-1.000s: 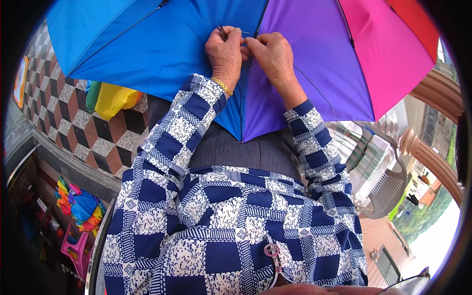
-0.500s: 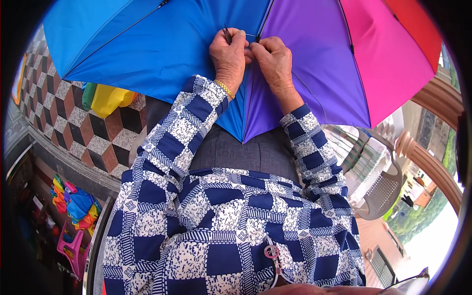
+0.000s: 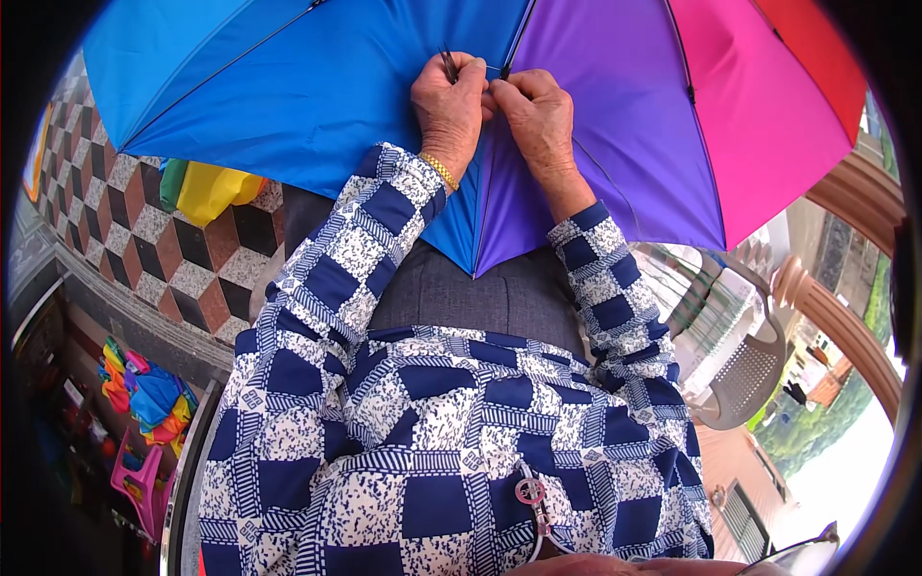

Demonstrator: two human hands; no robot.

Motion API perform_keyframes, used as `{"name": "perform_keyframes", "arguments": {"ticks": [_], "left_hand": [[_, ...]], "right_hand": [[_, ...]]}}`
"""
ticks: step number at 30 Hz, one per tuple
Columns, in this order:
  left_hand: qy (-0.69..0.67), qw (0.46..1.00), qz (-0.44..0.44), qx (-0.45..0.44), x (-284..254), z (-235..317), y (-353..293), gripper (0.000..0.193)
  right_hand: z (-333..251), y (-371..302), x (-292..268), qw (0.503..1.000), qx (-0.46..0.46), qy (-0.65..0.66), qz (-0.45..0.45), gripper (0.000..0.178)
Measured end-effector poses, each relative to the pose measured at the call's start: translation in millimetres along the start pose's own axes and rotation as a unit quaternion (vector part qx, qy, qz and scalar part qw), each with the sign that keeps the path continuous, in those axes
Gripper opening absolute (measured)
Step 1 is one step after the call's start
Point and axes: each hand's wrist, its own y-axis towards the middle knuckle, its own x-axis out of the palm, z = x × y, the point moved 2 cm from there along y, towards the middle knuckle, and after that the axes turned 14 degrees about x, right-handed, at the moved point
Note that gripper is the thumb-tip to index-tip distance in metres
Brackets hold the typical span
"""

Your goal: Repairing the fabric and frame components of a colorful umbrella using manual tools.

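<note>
Several smooth triangular umbrella panels (image 3: 629, 115), left hand (image 3: 449, 104) clasping dark pointed tool (image 3: 448, 65), right hand (image 3: 538, 110) pinched narrow

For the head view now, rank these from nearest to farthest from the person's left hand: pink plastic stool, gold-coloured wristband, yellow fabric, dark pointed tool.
As the picture shows it, from the left hand:
1. Dark pointed tool: held in it.
2. Gold-coloured wristband: around its wrist.
3. Yellow fabric: off to the left, above the tiled floor.
4. Pink plastic stool: lower left.
</note>
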Motion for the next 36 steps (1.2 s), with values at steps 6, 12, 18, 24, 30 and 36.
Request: {"name": "perform_keyframes", "arguments": {"ticks": [6,12,18,24,30,36], "left_hand": [[0.022,1.0,-0.012,0.012,0,-3,1,0.009],[0.085,0.995,-0.037,0.029,-7,-1,11,0.012],[0.072,0.996,-0.045,-0.041,-14,5,14,0.011],[0.064,0.995,-0.051,-0.059,-15,9,11,0.01],[0.082,0.992,-0.069,-0.064,-23,10,4,0.011],[0.168,0.981,-0.087,-0.048,-58,29,24,0.013]], "right_hand": [[0,-1,-1,1.0,-0.01,-0.009,0.007,0.019],[-7,1,-1,0.997,-0.02,-0.071,-0.019,0.017],[-4,22,-3,0.997,0.006,-0.062,-0.053,0.016],[-21,23,-3,0.978,-0.05,-0.191,-0.065,0.018],[-17,15,-11,0.941,-0.116,-0.318,-0.011,0.017],[0,57,-105,0.987,0.026,-0.152,0.034,0.014]]}}
